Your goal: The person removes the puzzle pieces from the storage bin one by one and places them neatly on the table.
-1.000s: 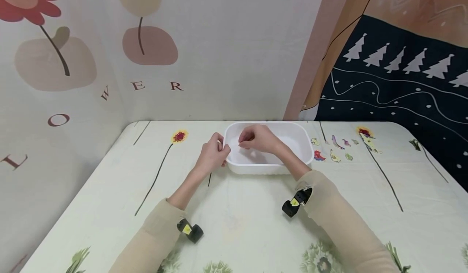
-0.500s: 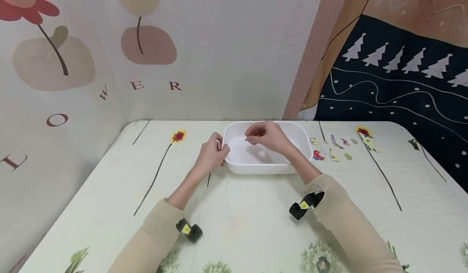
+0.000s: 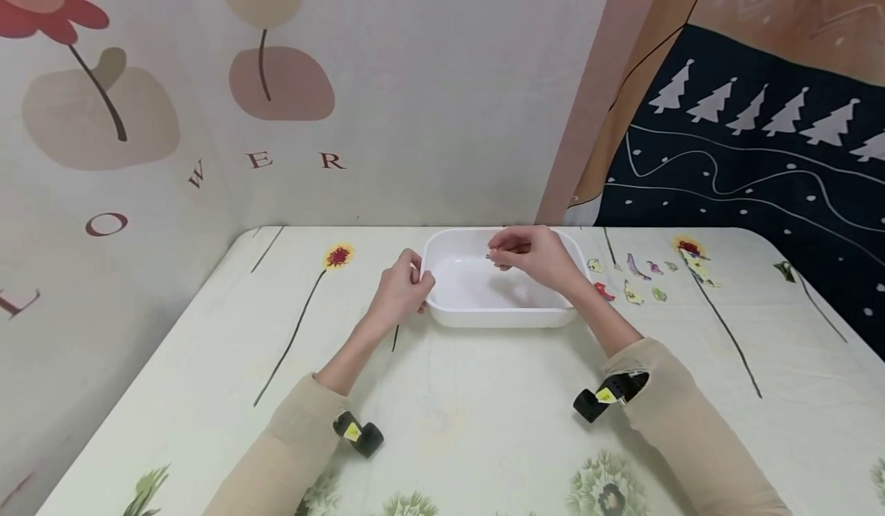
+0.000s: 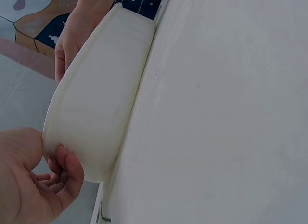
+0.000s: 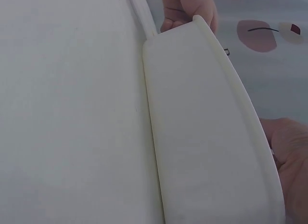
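Note:
A white rectangular plastic tub (image 3: 477, 318) stands near the table's far edge. At its left end, my left hand (image 3: 401, 289) grips the rim with curled fingers; in the left wrist view, the left hand (image 4: 43, 180) has its fingertips against the tub's outer wall (image 4: 101, 94). Over the tub's inside, my right hand (image 3: 532, 255) has thumb and fingers pinched together on a small thing (image 3: 489, 256), too tiny and covered to identify. The right wrist view shows part of the right hand (image 5: 291, 156) behind the tub's wall (image 5: 207, 123).
Right of the tub lie several small colourful flat pieces, among them a red one (image 3: 604, 292), a purple one (image 3: 636, 266) and a yellow one (image 3: 632, 293). The pale tablecloth (image 3: 442, 401) has printed flowers. Hanging cloths (image 3: 442, 101) close off the back.
My right hand has moved rightward over the tub from near its left end to about its middle, fingertips still pinched. My left hand has kept its place on the rim.

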Demonstrator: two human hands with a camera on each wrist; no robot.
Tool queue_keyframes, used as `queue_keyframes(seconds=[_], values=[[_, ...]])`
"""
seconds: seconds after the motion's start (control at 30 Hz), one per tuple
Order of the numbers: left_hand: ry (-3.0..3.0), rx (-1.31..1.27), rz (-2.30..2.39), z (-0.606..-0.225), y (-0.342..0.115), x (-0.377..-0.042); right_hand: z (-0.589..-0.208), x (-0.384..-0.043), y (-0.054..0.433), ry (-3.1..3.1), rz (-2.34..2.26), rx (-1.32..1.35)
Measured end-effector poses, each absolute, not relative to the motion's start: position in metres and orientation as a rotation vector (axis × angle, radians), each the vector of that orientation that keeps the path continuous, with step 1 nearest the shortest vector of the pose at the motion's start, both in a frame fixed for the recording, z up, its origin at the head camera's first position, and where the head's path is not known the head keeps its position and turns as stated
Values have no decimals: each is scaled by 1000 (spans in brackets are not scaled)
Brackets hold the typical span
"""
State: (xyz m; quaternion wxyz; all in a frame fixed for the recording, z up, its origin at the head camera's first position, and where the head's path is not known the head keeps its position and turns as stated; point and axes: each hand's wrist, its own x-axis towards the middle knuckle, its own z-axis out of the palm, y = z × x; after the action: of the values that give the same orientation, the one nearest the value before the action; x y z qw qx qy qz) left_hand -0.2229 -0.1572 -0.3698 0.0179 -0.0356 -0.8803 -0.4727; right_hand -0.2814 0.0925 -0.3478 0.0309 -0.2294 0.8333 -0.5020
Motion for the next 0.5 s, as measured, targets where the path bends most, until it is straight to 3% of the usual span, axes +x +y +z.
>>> queue_keyframes(seconds=[0.5], values=[[-2727,-114,-1478,-369,-158,-223,-338,-270,137,2610,-1589,-618]])
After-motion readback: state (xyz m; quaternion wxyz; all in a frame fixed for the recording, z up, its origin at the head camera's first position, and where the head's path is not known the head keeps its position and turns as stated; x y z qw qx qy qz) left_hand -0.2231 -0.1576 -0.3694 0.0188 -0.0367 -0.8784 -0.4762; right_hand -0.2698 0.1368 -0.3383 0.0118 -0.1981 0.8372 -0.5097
